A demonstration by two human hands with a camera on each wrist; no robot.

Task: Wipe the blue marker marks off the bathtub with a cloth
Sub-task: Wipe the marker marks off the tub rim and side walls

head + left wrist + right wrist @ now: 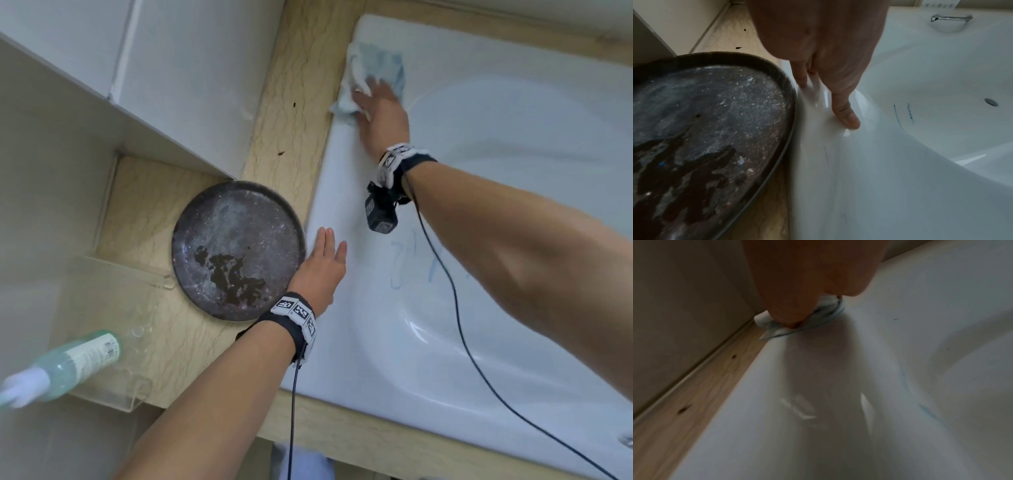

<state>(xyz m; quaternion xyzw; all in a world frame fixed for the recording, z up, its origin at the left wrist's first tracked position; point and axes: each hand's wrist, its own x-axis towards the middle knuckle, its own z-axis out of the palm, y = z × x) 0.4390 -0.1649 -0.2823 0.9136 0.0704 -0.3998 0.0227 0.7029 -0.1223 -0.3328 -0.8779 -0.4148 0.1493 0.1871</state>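
1. Along the right side of the tan ledge (298,113) sits the white bathtub (479,192), its broad flat rim running from the near edge up to the far corner.
2. Beside the tub's rim, on the ledge, lies a dark round tray (236,250) with patchy stains; its edge comes just beside the rim.
3. Left of the tray, at the near left corner of the ledge, stands a clear plastic box (113,329), with a pale green bottle (72,363) tilted in front of it.
4. Up at the far corner of the rim, the right hand (380,116) presses flat on a light blue cloth (373,73). Its fingers are spread and fairly straight on top of the cloth; the right wrist view shows the cloth bunched under the fingertips against the rim, but blur hides whether any finger hooks round a fold.
5. On the near part of the rim, just beside the tray, the left hand (322,263) rests palm down, fingers straight and close together, holding nothing. The left wrist view shows the fingertips (846,120) touching the glossy white surface.
6. Faint blue marks (407,263) show on the rim's inner slope, between the two hands and well apart from the cloth; thin lines of them also appear in the left wrist view.
7. Small dark specks (281,152) dot the ledge beyond the tray.
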